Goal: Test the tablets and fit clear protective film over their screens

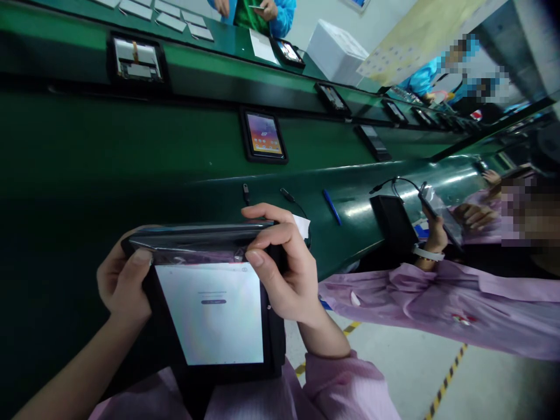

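I hold a black tablet (214, 315) with a lit white screen in front of me, close to the edge of the green conveyor table (87, 175). My left hand (125, 280) grips its upper left corner, thumb on the front. My right hand (284, 262) is closed around the upper right edge, fingers pinching a clear plastic film (196, 236) that lies folded over the tablet's top. Both wrists come out of pink sleeves.
Another lit tablet (263, 135) and several black trays lie on the belt. Cable ends (246, 192) and a blue pen (332, 207) rest near the edge. A person in pink at the right holds a device (437, 213). People in blue work across the table.
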Demonstrator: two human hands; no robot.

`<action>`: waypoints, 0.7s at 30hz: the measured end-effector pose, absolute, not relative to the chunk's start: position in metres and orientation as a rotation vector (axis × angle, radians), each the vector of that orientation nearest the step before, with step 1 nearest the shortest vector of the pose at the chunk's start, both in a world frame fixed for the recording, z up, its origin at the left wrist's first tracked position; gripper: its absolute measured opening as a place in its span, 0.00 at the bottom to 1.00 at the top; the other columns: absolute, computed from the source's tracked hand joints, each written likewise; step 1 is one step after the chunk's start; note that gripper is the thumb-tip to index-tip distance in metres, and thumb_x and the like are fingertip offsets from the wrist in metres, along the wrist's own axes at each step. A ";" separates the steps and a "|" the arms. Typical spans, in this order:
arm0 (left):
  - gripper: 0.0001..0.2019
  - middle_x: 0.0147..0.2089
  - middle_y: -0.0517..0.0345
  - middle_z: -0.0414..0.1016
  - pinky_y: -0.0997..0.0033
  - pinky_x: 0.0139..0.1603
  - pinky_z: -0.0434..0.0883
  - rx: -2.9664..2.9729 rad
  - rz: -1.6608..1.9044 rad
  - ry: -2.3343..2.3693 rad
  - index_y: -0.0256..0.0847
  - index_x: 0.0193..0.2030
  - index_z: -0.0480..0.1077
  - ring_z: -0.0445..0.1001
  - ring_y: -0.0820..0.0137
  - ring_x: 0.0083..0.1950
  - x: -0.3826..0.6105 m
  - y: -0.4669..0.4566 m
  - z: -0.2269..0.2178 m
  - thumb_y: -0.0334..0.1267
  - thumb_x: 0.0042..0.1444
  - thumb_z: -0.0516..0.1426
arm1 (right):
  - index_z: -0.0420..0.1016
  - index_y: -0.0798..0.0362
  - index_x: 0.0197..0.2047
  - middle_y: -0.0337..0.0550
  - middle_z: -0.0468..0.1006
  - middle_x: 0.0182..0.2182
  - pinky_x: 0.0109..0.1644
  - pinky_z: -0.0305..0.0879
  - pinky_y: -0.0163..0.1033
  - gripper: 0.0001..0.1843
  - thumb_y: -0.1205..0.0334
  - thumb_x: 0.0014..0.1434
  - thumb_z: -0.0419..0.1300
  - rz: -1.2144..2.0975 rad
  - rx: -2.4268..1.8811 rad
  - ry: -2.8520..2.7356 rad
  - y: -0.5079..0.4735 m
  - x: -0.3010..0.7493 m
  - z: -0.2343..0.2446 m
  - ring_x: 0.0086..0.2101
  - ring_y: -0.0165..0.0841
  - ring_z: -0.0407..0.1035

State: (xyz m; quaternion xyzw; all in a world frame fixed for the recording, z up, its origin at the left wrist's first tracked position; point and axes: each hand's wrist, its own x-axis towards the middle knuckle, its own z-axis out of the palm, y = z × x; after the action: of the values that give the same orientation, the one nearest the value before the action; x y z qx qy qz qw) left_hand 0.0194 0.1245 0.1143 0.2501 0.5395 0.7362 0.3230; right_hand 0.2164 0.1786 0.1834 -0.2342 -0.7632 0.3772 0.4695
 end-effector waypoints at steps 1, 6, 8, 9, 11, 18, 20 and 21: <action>0.08 0.21 0.65 0.62 0.83 0.17 0.55 0.672 1.936 1.415 0.42 0.31 0.78 0.57 0.80 0.21 0.020 0.124 0.116 0.39 0.41 0.64 | 0.67 0.49 0.42 0.44 0.74 0.43 0.56 0.67 0.48 0.03 0.67 0.65 0.58 0.922 -0.563 -1.862 0.179 0.217 0.182 0.56 0.38 0.65; 0.10 0.30 0.63 0.77 0.81 0.28 0.71 0.831 1.967 1.422 0.46 0.36 0.81 0.67 0.78 0.26 0.021 0.120 0.118 0.42 0.45 0.64 | 0.68 0.49 0.42 0.46 0.73 0.50 0.55 0.68 0.50 0.02 0.65 0.65 0.58 0.927 -0.538 -1.813 0.178 0.218 0.177 0.56 0.39 0.65; 0.11 0.32 0.63 0.79 0.81 0.29 0.72 0.906 1.992 1.400 0.47 0.38 0.81 0.69 0.77 0.27 0.020 0.119 0.116 0.42 0.47 0.64 | 0.68 0.50 0.41 0.46 0.73 0.50 0.54 0.68 0.50 0.02 0.65 0.65 0.58 0.927 -0.527 -1.797 0.178 0.219 0.175 0.55 0.39 0.66; 0.11 0.33 0.64 0.80 0.81 0.29 0.72 0.941 1.999 1.383 0.48 0.39 0.81 0.71 0.76 0.28 0.020 0.118 0.115 0.42 0.47 0.64 | 0.68 0.50 0.41 0.46 0.73 0.50 0.54 0.68 0.50 0.01 0.65 0.65 0.58 0.926 -0.521 -1.789 0.178 0.220 0.174 0.55 0.39 0.66; 0.11 0.34 0.65 0.80 0.80 0.30 0.73 0.999 1.984 1.388 0.49 0.41 0.80 0.74 0.75 0.31 0.020 0.116 0.113 0.42 0.49 0.63 | 0.69 0.50 0.41 0.45 0.73 0.50 0.53 0.68 0.49 0.01 0.64 0.65 0.58 0.930 -0.508 -1.769 0.177 0.221 0.172 0.54 0.39 0.67; 0.12 0.37 0.65 0.80 0.79 0.31 0.72 1.177 1.966 1.482 0.49 0.45 0.79 0.75 0.73 0.34 0.024 0.107 0.117 0.40 0.53 0.61 | 0.69 0.48 0.39 0.43 0.74 0.49 0.50 0.69 0.49 0.01 0.62 0.65 0.58 0.936 -0.506 -1.693 0.178 0.223 0.166 0.51 0.39 0.68; 0.13 0.38 0.66 0.80 0.79 0.32 0.72 1.197 1.936 1.466 0.51 0.45 0.79 0.76 0.73 0.35 0.025 0.105 0.121 0.39 0.53 0.61 | 0.69 0.48 0.39 0.43 0.74 0.49 0.51 0.69 0.49 0.01 0.62 0.65 0.58 0.938 -0.513 -1.674 0.179 0.224 0.163 0.51 0.39 0.69; 0.13 0.39 0.66 0.80 0.79 0.32 0.72 1.198 1.930 1.469 0.52 0.46 0.79 0.76 0.73 0.35 0.026 0.104 0.123 0.38 0.53 0.61 | 0.70 0.48 0.39 0.43 0.74 0.49 0.51 0.69 0.49 0.01 0.62 0.65 0.58 0.941 -0.515 -1.667 0.179 0.224 0.162 0.50 0.39 0.69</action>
State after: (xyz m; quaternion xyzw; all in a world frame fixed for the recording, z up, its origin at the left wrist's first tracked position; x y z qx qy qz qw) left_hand 0.0264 0.1039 0.1227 0.4323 0.5303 0.6964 0.2165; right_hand 0.2244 0.1789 0.1621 -0.2172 -0.7035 0.3973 0.5478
